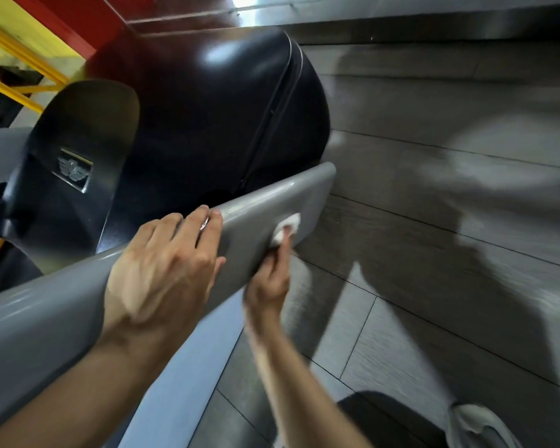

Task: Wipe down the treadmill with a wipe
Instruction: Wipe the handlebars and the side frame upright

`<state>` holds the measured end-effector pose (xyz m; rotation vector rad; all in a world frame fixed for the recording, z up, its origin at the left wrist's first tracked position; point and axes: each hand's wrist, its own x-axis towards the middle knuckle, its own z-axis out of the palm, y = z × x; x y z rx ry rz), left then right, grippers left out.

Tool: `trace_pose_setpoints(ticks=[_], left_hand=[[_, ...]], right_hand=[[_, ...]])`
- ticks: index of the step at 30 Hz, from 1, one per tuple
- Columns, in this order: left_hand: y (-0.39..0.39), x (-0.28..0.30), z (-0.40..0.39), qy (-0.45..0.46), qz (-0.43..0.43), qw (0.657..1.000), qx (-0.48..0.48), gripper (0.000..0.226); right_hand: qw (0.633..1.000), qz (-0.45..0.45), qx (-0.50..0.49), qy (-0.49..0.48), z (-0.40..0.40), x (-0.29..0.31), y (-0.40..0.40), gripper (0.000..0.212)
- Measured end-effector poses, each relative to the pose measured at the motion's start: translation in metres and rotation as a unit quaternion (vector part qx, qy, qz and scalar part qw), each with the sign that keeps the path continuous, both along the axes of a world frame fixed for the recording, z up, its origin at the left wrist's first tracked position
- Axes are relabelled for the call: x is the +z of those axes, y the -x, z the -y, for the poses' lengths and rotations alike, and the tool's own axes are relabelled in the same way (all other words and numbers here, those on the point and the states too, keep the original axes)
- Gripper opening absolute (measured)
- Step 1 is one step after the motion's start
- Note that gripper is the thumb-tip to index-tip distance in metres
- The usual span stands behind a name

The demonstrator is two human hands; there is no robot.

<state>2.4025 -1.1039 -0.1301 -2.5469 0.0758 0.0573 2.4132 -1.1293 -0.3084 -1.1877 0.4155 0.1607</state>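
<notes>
- Your left hand (162,270) lies over the top edge of the treadmill's grey side panel (262,205), fingers straight-ish and draped across the edge, palm down. The grip is loose and holds nothing, though something small and shiny shows at one finger; can't tell what.
- Your right hand (269,282) reaches up from below the panel's outer face, fingers curled, pinching a small white wipe (286,227) against the grey surface.
- The wipe sits bunched at your fingertips, touching the panel near its rounded far end, just below the top edge.
- The right hand is blurred, so exact finger placement is unclear.
- Behind the panel is the treadmill's glossy black motor cover (207,118), with a dark upright part (75,169) to its left carrying a silver badge.
- Grey wood-look floor (450,205) runs along the right side, shadows across it.
- A pale shoe (479,425) shows at the bottom right corner, next to a dark patch.
- Yellow and red framing (29,53) fills the top left.
</notes>
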Motion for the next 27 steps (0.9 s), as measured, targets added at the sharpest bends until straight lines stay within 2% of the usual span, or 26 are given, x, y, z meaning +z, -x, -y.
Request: trace_pose_setpoints(ticks=[3,4,5,7,10,13,18,21,24,27], left_hand=[[0.002,0.001,0.000,0.001,-0.004,1.000,0.000,0.061],[0.002,0.002,0.000,0.003,-0.005,1.000,0.001,0.060],[0.002,0.002,-0.001,0.005,-0.005,1.000,0.002,0.060],[0.002,0.001,-0.001,0.005,-0.005,1.000,0.003,0.061],[0.000,0.000,-0.002,0.008,0.005,1.000,0.002,0.061],[-0.001,0.001,-0.004,0.006,0.009,1.000,0.000,0.060],[0.000,0.001,-0.003,0.006,-0.003,1.000,0.013,0.061],[-0.001,0.002,-0.003,0.005,-0.001,1.000,0.013,0.061],[-0.002,0.002,-0.004,-0.004,-0.012,1.000,0.016,0.062],[-0.002,0.004,-0.003,-0.008,-0.025,0.999,0.020,0.061]], right_hand=[[0.990,-0.140,0.025,0.007,0.021,-0.039,-0.089,0.047],[0.988,-0.151,0.014,-0.003,0.026,-0.045,-0.107,0.045],[0.990,-0.143,-0.009,-0.017,0.029,-0.042,-0.114,0.045],[0.998,-0.052,-0.020,-0.008,0.023,-0.022,-0.094,0.050],[0.996,0.090,-0.013,-0.006,-0.001,0.025,0.000,0.054],[0.989,0.150,0.006,-0.003,-0.005,0.033,0.029,0.054],[0.997,0.026,0.042,0.056,0.033,-0.037,-0.110,0.053],[0.992,0.020,0.090,0.089,0.050,-0.050,-0.172,0.047],[0.988,0.024,0.115,0.100,0.057,-0.043,-0.178,0.041],[0.987,0.081,0.099,0.093,0.050,-0.016,-0.136,0.037]])
